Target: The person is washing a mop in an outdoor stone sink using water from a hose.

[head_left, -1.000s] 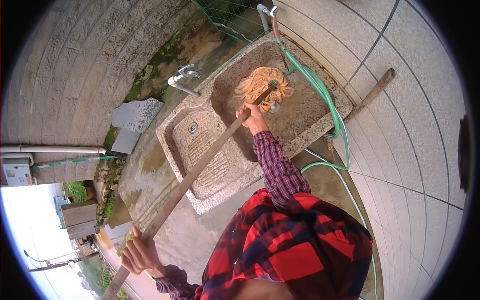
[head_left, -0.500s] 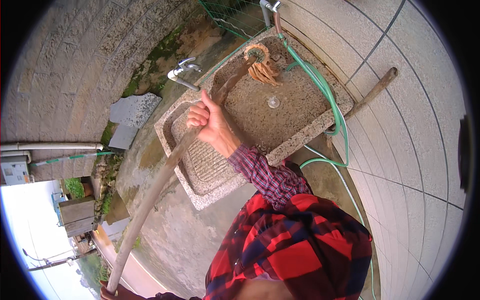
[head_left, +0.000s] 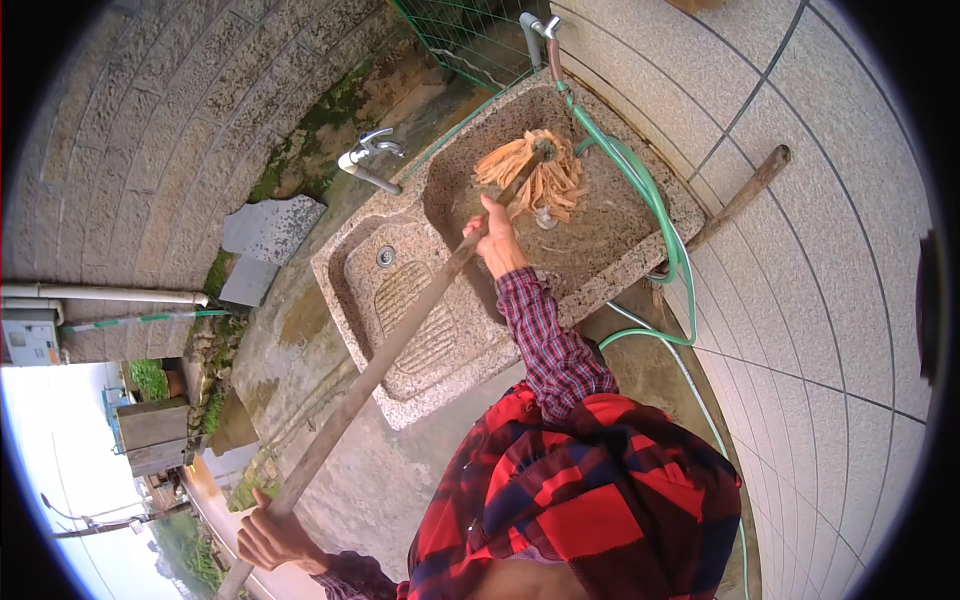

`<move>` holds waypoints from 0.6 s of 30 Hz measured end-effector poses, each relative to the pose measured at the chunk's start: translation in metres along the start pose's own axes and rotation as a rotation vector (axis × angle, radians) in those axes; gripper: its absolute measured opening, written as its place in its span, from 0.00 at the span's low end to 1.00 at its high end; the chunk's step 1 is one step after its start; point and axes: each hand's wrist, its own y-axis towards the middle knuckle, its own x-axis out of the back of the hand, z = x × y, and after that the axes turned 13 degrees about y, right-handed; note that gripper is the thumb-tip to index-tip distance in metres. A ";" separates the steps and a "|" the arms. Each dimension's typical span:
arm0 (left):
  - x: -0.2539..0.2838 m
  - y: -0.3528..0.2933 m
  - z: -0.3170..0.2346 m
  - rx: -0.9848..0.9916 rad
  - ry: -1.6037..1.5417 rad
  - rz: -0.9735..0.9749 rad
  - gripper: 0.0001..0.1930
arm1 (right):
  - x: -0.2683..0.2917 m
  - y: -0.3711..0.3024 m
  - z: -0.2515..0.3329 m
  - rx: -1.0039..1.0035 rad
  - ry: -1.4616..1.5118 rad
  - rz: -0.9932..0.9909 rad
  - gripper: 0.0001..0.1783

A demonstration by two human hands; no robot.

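My right hand (head_left: 497,242), nearer the mop head (head_left: 556,185), and my left hand (head_left: 279,543) both grasped the handle (head_left: 380,368), which slanted forward-right.

Stone slabs (head_left: 272,228): two, grey, near block wall (head_left: 120,190)
Wire fence (head_left: 450,42): green mesh
Pipe (head_left: 120,297): white, near grey utility box (head_left: 30,340)
Plant (head_left: 149,378): leafy, green
Tiled wall (head_left: 820,255): pale, dark joints
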 end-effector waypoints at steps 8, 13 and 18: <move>0.004 0.046 0.110 0.088 0.152 -0.116 0.19 | -0.060 -0.075 -0.057 -0.595 0.447 0.687 0.21; -0.007 0.035 0.035 -0.168 0.020 0.135 0.23 | 0.010 0.015 -0.030 -0.277 0.348 0.194 0.15; 0.003 0.026 -0.009 -0.178 -0.018 0.002 0.24 | 0.026 0.020 -0.011 0.033 -0.045 -0.218 0.13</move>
